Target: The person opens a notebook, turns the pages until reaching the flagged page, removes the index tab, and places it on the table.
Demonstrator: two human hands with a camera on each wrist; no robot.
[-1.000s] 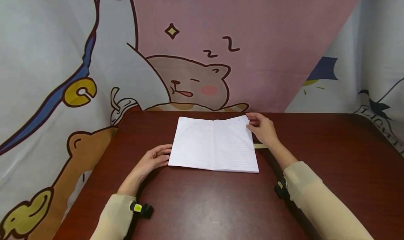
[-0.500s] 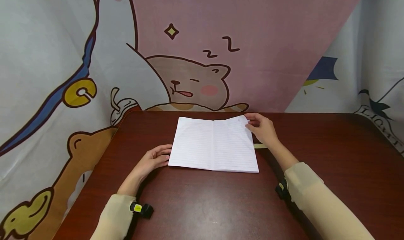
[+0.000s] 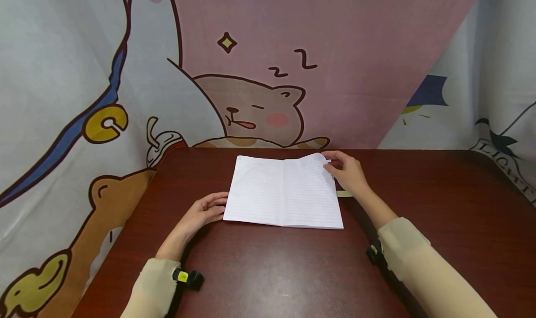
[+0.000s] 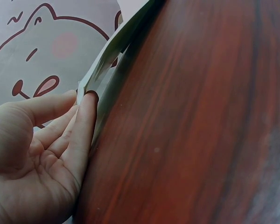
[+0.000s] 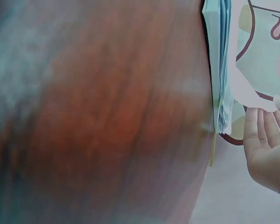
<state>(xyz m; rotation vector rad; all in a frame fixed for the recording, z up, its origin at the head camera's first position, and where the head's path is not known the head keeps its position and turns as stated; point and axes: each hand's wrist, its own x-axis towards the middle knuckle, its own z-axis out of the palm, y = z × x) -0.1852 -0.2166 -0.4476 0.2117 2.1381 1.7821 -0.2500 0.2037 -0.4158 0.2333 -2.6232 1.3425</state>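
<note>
Lying open on a glossy red-brown wooden table (image 3: 268, 274): a lined notebook (image 3: 259, 192), a pink and white backdrop (image 3: 368, 53) behind it.
Head view: a sleeping cartoon animal (image 3: 251, 102) shows beyond the notebook, and a yellow strip (image 3: 345, 194) juts from the notebook's right side. Left wrist view: the left hand (image 4: 39, 163) pinches the notebook's left edge. Right wrist view: the right hand (image 5: 270, 151), well apart from the left, pinches a lifted page (image 5: 247, 95) at the notebook's far right corner.
</note>
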